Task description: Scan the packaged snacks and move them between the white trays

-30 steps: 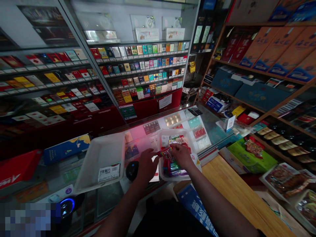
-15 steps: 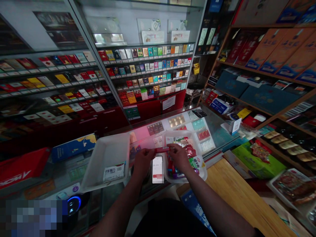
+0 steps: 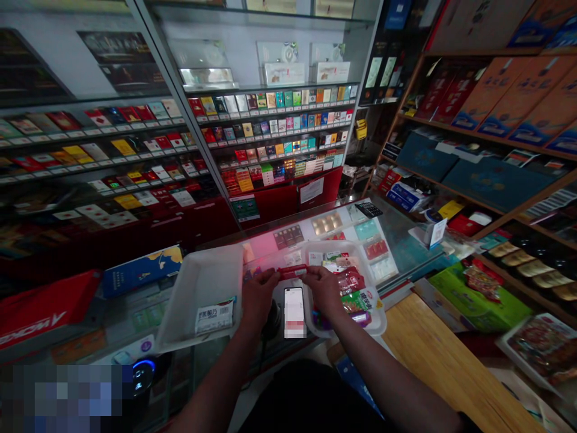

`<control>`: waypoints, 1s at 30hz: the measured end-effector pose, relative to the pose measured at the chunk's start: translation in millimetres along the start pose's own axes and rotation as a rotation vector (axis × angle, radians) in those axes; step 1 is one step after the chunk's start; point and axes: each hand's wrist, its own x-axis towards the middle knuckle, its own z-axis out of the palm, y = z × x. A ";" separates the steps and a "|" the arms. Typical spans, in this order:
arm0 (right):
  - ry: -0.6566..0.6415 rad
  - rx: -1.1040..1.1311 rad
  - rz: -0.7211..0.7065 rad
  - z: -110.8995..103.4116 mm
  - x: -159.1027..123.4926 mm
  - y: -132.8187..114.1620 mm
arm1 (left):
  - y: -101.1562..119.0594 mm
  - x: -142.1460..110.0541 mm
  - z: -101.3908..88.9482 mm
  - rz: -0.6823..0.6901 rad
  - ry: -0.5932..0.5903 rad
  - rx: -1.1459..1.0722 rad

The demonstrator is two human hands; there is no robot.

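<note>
Glass tabletop (image 3: 396, 231): we've got the red stick (image 3: 292, 273) pinched by left hand (image 3: 259, 296) and right hand (image 3: 325, 293), just beyond the phone (image 3: 294, 308), shifted left from the right bin (image 3: 381, 320) since last frame.

We see a dim, bluish scene, with a pink glow near the far edge of the desk (image 3: 391, 225) and pale reflections on its glass. The phone (image 3: 294, 310) is bright, its screen nearly washed out. Dark areas sink toward black, outer parts look stretched and soft (a mosaic hides our lower left corner), and fine print blurs.
</note>
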 end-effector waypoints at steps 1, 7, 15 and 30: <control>0.003 -0.016 0.002 2.4 -1.2 -2.6 | -0.4 0.7 -2.0 0.018 0.006 0.020; -0.035 -0.101 -0.036 11.5 -3.2 -12.6 | -11.8 7.7 -17.7 0.150 0.000 0.164; -0.096 -0.309 -0.224 30.3 -3.7 5.9 | -33.6 7.1 -46.0 0.393 -0.022 0.427; -0.407 -0.383 -0.107 56.4 -22.0 16.9 | -72.5 13.8 -102.2 0.596 -0.135 0.708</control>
